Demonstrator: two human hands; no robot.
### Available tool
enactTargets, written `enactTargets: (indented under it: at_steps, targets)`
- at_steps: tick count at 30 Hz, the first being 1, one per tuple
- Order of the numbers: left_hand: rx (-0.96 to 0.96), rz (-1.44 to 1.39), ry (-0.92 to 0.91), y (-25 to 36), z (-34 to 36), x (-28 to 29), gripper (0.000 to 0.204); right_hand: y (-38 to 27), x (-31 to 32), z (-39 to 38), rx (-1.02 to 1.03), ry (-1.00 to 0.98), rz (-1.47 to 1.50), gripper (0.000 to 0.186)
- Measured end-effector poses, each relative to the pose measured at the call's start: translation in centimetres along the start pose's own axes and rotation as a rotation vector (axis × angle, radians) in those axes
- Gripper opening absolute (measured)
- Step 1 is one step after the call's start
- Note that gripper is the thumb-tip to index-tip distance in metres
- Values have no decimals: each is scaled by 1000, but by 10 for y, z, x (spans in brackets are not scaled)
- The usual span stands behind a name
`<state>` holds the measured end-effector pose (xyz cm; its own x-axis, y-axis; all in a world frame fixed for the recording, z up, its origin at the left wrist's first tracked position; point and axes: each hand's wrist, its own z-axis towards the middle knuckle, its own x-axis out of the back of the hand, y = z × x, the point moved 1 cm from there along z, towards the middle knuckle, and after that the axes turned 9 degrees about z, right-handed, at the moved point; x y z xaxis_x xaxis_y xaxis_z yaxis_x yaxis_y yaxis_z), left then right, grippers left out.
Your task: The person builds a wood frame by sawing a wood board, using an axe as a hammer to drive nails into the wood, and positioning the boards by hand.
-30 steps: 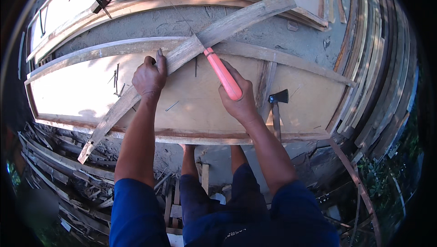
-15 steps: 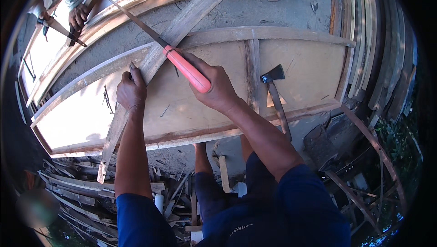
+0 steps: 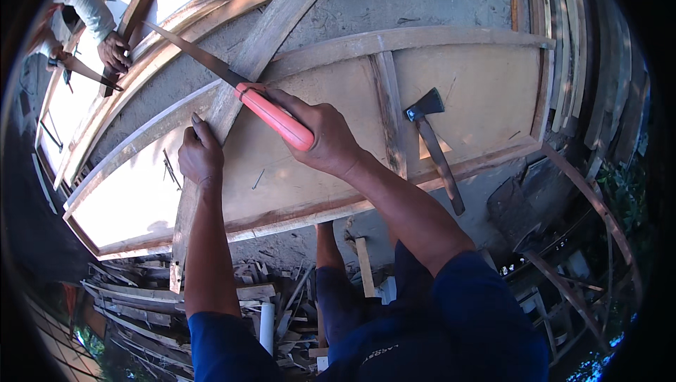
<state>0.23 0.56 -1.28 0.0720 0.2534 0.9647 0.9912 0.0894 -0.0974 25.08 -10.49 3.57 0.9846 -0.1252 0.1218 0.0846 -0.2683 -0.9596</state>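
Lying obliquely across a shallow wooden frame, a plank is gripped along its near part by the left hand, the thumb pointing forward. The frame is divided by a crosspiece into a longer left compartment and a shorter right one. In the left, a cluster of dark nails and one separate nail are contained. In the right, the head of a hatchet is held, its handle being carried over the near rail. The hands are set apart: the handle of a saw is clasped in the right hand. The blade is angled over the plank; tooth contact cannot be told. At upper left, a second saw is gripped by a co-worker beside another frame.
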Motion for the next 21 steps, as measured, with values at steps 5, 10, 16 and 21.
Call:
enactTargets:
  at_steps: [5,10,16,21]
  targets:
    - [42,-18,6,-7,2,6,68,-17,64,-137,-129,-68,-57,71]
    - [28,21,-1,0,-5,6,67,2,64,-126,-10,44,52,67]
    - [3,-11,5,3,-1,-1,68,20,-2,-1,43,-1,35,66]
    - [49,-4,-12,-11,3,5,70,19,58,-128,-26,-42,-14,66]
